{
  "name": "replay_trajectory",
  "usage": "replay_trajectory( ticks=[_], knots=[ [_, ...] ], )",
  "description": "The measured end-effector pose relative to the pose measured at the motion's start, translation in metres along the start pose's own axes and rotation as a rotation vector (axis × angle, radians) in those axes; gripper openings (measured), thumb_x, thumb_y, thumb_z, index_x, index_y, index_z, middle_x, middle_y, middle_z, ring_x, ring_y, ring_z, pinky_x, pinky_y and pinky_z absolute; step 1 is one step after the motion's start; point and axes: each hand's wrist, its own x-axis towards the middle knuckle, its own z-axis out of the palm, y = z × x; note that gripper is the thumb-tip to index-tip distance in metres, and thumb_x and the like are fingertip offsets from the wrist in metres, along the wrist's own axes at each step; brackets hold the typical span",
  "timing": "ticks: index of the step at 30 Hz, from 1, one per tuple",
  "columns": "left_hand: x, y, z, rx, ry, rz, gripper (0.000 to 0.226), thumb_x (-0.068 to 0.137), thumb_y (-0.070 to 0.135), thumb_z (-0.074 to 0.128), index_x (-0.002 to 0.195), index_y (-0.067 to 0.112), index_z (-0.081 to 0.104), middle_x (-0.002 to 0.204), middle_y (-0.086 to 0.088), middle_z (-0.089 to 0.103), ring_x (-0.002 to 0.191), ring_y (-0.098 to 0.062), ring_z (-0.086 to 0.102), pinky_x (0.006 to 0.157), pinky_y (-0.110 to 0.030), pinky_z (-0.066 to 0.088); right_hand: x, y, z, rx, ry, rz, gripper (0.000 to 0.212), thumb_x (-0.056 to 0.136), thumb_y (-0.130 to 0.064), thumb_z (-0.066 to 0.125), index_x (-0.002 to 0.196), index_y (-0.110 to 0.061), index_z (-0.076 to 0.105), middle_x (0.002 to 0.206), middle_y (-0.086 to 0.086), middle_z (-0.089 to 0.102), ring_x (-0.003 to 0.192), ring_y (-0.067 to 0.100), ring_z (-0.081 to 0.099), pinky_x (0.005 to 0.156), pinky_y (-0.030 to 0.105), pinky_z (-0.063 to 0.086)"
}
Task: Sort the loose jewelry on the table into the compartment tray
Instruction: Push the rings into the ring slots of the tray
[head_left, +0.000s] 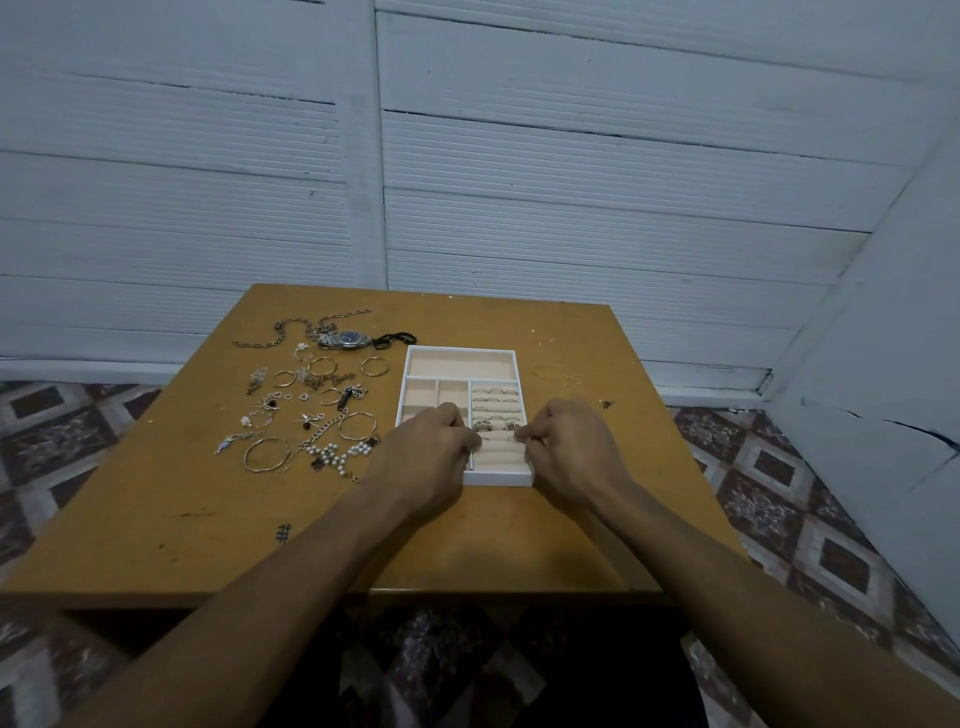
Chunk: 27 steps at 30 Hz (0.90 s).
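Observation:
A white compartment tray (462, 351) with beige lining lies on the table. Its right section is a set of ring rolls (496, 457) with several rings (494, 400) slotted in. My left hand (426, 447) is over the tray's lower left, fingers curled down at the left edge of the rolls; whether it holds anything is hidden. My right hand (566, 441) is at the rolls' right edge, its fingertips pinching a small ring (511, 427) into a slot. Another ring (483, 425) sits between the hands. Loose jewelry (311, 410) is spread left of the tray.
The wooden table (208, 519) stands against a white slatted wall. A wristwatch (349, 340) and a chain necklace (280, 332) lie at the back left. Bangles (266, 454), a pearl piece (337, 457) and two small hoops (571, 380) right of the tray also lie loose.

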Motion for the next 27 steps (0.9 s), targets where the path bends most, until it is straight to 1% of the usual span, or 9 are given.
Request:
replay_trajectory(
  ticks=[4, 7, 9, 12, 15, 17, 22, 25, 27],
  knots=[
    [0.0, 0.001, 0.0, 0.003, -0.003, -0.001, 0.031, 0.097, 0.026, 0.046, 0.123, 0.026, 0.064, 0.113, 0.002, 0.055, 0.105, -0.018, 0.051, 0.078, -0.033, 0.049, -0.005, 0.004, 0.004, -0.024, -0.016, -0.037, 0.031, 0.095, -0.022, 0.05, 0.118, -0.026, 0.07, 0.104, 0.0, 0.065, 0.095, 0.021, 0.047, 0.079, 0.035, 0.041],
    [0.002, 0.0, 0.0, 0.005, -0.008, 0.001, 0.03, 0.097, 0.026, 0.047, 0.122, 0.026, 0.064, 0.114, 0.002, 0.056, 0.105, -0.018, 0.052, 0.078, -0.032, 0.05, -0.005, 0.006, 0.004, -0.025, -0.016, -0.042, 0.029, 0.097, -0.026, 0.05, 0.119, -0.027, 0.069, 0.103, 0.001, 0.066, 0.093, 0.021, 0.047, 0.077, 0.035, 0.041],
    [0.004, 0.0, -0.001, 0.006, -0.009, -0.001, 0.031, 0.097, 0.026, 0.047, 0.123, 0.026, 0.064, 0.115, 0.002, 0.057, 0.105, -0.017, 0.052, 0.079, -0.031, 0.05, -0.005, 0.008, 0.005, 0.022, -0.019, -0.029, 0.028, 0.096, -0.026, 0.051, 0.117, -0.026, 0.07, 0.1, 0.002, 0.066, 0.092, 0.021, 0.049, 0.076, 0.035, 0.042],
    [0.01, -0.001, -0.003, 0.0, -0.011, -0.007, 0.032, 0.095, 0.026, 0.048, 0.123, 0.026, 0.064, 0.116, 0.003, 0.059, 0.106, -0.016, 0.054, 0.08, -0.032, 0.052, -0.006, 0.013, 0.003, 0.184, 0.004, 0.041, 0.027, 0.094, -0.02, 0.053, 0.114, -0.024, 0.071, 0.099, 0.001, 0.066, 0.094, 0.019, 0.053, 0.08, 0.034, 0.046],
    [0.021, -0.001, -0.007, -0.009, -0.025, -0.013, 0.032, 0.093, 0.027, 0.05, 0.12, 0.028, 0.066, 0.113, 0.003, 0.061, 0.107, -0.016, 0.054, 0.082, -0.035, 0.052, -0.003, 0.023, -0.002, 0.248, 0.013, 0.102, 0.028, 0.094, -0.016, 0.055, 0.116, -0.023, 0.069, 0.107, -0.001, 0.064, 0.092, 0.011, 0.054, 0.078, 0.023, 0.044],
    [0.031, 0.002, -0.009, -0.013, -0.025, -0.011, 0.032, 0.092, 0.029, 0.05, 0.12, 0.026, 0.066, 0.114, 0.002, 0.062, 0.109, -0.017, 0.054, 0.085, -0.034, 0.05, -0.001, 0.031, -0.006, 0.261, 0.017, 0.144, 0.027, 0.094, -0.018, 0.057, 0.117, -0.023, 0.068, 0.113, -0.002, 0.063, 0.092, 0.009, 0.054, 0.078, 0.021, 0.042],
    [0.065, 0.019, -0.008, -0.007, -0.007, 0.014, 0.032, 0.091, 0.03, 0.053, 0.119, 0.023, 0.068, 0.117, -0.002, 0.064, 0.112, -0.023, 0.05, 0.092, -0.037, 0.044, 0.002, 0.058, -0.019, 0.271, 0.028, 0.266, 0.03, 0.093, -0.015, 0.056, 0.121, -0.021, 0.065, 0.122, 0.0, 0.061, 0.101, 0.011, 0.054, 0.086, 0.025, 0.045],
    [0.09, 0.028, 0.0, 0.065, -0.004, 0.022, 0.033, 0.089, 0.032, 0.054, 0.118, 0.025, 0.068, 0.12, -0.002, 0.063, 0.118, -0.023, 0.046, 0.096, -0.038, 0.041, 0.005, 0.075, -0.025, 0.251, -0.012, 0.317, 0.033, 0.091, -0.013, 0.055, 0.122, -0.019, 0.064, 0.122, 0.001, 0.062, 0.101, 0.011, 0.054, 0.083, 0.024, 0.042],
    [0.106, 0.034, 0.007, 0.101, -0.039, 0.011, 0.034, 0.089, 0.036, 0.055, 0.12, 0.027, 0.066, 0.126, -0.002, 0.06, 0.123, -0.023, 0.042, 0.1, -0.038, 0.038, 0.009, 0.083, -0.027, 0.247, -0.044, 0.346, 0.034, 0.09, -0.013, 0.055, 0.123, -0.018, 0.063, 0.121, 0.001, 0.063, 0.105, 0.014, 0.055, 0.086, 0.026, 0.044]
  ],
)
